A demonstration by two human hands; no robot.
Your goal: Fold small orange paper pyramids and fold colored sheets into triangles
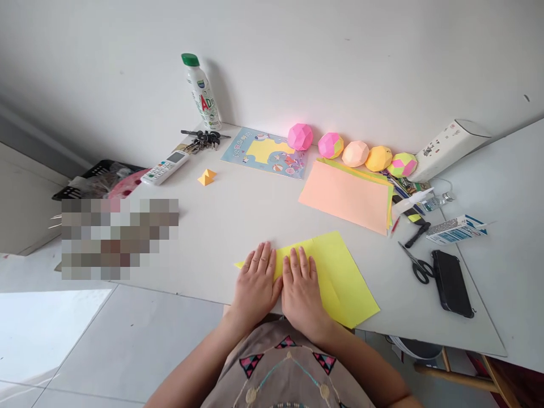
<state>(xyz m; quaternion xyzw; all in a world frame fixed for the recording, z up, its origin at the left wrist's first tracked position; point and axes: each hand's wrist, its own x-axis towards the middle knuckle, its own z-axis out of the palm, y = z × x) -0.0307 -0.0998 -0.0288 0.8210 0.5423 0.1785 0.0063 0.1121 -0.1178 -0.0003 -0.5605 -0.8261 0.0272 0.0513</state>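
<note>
A sheet of yellow paper (351, 277) lies on the white table by its front edge, with its left part folded over. Flat on the folded part rests my left hand (257, 280), its fingers stretched out and pointing away from me. Beside it my right hand (302, 286) also presses the paper with straight fingers. The two thumbs are close together. Both palms cover much of the fold, so its exact shape there is hidden. A pointed yellow tip pokes out left of my left hand.
Stacked coloured paper (346, 195) lies behind, with several folded paper balls (356, 153) along the wall. Scissors (419, 265) and a black phone (453, 283) are at right. A small orange folded piece (207, 177), a remote (165, 168), keys (206, 139) and a bottle (202, 93) stand left.
</note>
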